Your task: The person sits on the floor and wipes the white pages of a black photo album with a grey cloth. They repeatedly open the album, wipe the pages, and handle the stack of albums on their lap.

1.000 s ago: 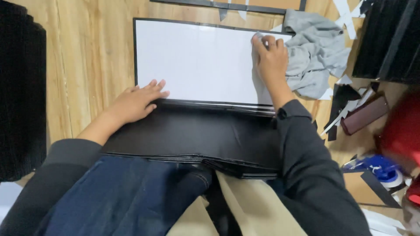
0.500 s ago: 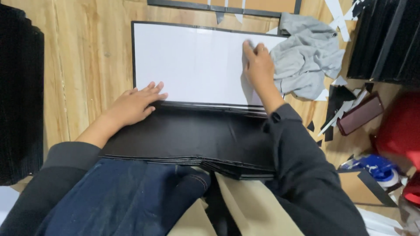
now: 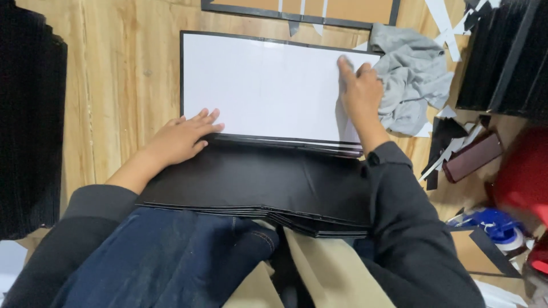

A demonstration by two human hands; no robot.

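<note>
The wooden worktop [image 3: 114, 74] carries everything, and the white sheet [image 3: 262, 85] at its middle serves as the landmark. It is a broad rectangle with a thin black border, its long axis running left to right across the view. Directly below the sheet, toward the person, lies a stack of black boards [image 3: 257, 182], long axis the same way, its near edge overhanging the lap. Far to the left of the sheet stands a dark ribbed pile [image 3: 28, 125]. Just right of the sheet sits a crumpled grey cloth [image 3: 411, 80], and further right and lower a small brown case [image 3: 474, 157] lies among paper scraps.

The right hand [image 3: 359, 94] lies on the sheet's right end, fingers [image 3: 345, 65] spread flat and pressing the paper, grasping nothing; the cloth is just beside it. The left hand [image 3: 182, 137] rests at the sheet's lower left edge, fingers [image 3: 208, 121] stretched flat, touching the sheet and the topmost board, also grasping nothing. The sheet stretches between the two hands, each touching its own end.
</note>
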